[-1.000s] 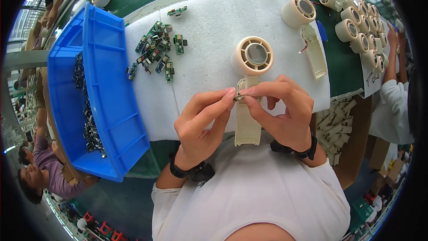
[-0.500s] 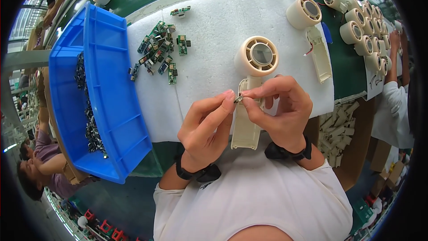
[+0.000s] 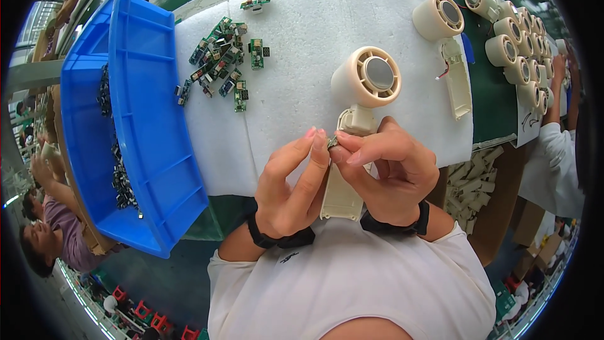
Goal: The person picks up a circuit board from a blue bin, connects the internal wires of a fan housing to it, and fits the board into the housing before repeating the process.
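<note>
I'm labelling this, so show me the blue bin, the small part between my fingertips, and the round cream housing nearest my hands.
Blue bin (image 3: 150, 119), head view: its right wall.
Small part (image 3: 332, 143), head view: its visible middle.
Round cream housing (image 3: 379, 73), head view: its central disc.

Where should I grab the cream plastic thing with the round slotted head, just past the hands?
Probably around the smooth outer wall of the round slotted head, coming from the left. That wall is broad and faces bare white foam sheet; the long cream plastic handle is crowded by the left hand and right hand.
</note>
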Motion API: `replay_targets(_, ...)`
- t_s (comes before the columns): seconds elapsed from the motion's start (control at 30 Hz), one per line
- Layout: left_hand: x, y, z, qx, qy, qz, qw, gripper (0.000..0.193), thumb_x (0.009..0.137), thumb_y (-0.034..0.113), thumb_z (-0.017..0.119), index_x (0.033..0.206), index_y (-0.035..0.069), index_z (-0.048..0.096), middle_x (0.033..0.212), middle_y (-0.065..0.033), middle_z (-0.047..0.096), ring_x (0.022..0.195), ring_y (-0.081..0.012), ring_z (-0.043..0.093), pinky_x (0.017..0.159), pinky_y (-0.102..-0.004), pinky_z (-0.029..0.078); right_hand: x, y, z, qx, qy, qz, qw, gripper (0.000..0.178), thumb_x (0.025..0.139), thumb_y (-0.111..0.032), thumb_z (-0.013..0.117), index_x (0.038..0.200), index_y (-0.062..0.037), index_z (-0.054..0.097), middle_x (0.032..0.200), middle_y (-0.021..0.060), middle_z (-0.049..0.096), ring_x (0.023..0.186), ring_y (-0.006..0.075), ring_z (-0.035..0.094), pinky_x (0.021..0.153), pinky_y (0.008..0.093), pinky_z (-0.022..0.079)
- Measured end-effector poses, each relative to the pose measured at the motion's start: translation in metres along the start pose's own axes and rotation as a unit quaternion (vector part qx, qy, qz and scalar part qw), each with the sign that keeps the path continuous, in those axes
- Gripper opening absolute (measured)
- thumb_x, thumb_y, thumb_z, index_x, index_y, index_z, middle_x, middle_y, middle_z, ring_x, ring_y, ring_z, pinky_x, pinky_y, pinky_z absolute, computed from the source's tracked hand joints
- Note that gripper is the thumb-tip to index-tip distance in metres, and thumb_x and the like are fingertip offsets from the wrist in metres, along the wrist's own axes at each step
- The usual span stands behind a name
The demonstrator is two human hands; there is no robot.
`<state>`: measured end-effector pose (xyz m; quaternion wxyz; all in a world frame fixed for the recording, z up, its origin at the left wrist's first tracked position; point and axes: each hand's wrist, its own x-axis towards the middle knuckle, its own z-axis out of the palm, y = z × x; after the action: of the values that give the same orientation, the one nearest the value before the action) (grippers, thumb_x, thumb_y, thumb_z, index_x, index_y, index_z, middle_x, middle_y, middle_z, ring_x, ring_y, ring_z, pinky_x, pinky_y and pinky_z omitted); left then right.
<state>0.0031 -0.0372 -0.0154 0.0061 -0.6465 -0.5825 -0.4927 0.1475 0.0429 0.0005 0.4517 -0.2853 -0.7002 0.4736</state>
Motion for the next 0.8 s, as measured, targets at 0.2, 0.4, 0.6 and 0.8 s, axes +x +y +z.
replay_targets(0.2,0.014,-0.004,-0.012,-0.014,-0.032,-0.031,0.999,0.046,0.077,-0.010,0.079,0.121,-0.003,0.072,0.122,-0.0199,0.065,0.100,-0.0334,0.070,0.081,-0.0374,0.060,0.012,-0.006,-0.003,-0.054,-0.012,0.004,0.998,0.029,0.078,0.014,0.079,0.099,-0.0037,0.068,0.098,0.0117,0.077,0.082,0.0124,0.062,0.070,0.0235,0.051)
replay_targets(0.4,0.026,-0.024,-0.046,0.050,0.001,-0.077,0.996,0.038,0.081,0.002,0.081,0.118,0.003,0.074,0.122,-0.0163,0.064,0.105,-0.0333,0.065,0.089,-0.0413,0.055,0.063,-0.028,-0.021,-0.292,-0.122,-0.114,0.942,0.037,0.084,0.001,0.078,0.119,-0.0072,0.068,0.125,0.0150,0.069,0.103,0.0249,0.065,0.083,0.0355,0.055)
replay_targets(0.6,0.004,-0.046,-0.046,0.138,-0.006,-0.144,0.980,0.028,0.086,0.011,0.078,0.113,0.008,0.074,0.117,-0.0146,0.064,0.107,-0.0341,0.061,0.093,-0.0438,0.051,0.117,-0.052,-0.024,-0.352,-0.444,-0.116,0.816,0.039,0.090,-0.006,0.075,0.127,-0.0110,0.067,0.135,0.0151,0.061,0.106,0.0272,0.066,0.090,0.0397,0.056)
replay_targets(0.8,-0.001,-0.050,-0.045,0.114,0.027,-0.140,0.983,0.024,0.084,0.006,0.079,0.107,0.007,0.074,0.111,-0.0132,0.065,0.105,-0.0340,0.062,0.090,-0.0424,0.052,0.243,-0.054,0.015,-0.260,-0.435,-0.165,0.846,0.026,0.095,-0.014,0.071,0.120,-0.0079,0.071,0.120,0.0119,0.066,0.088,0.0201,0.066,0.080,0.0338,0.055)
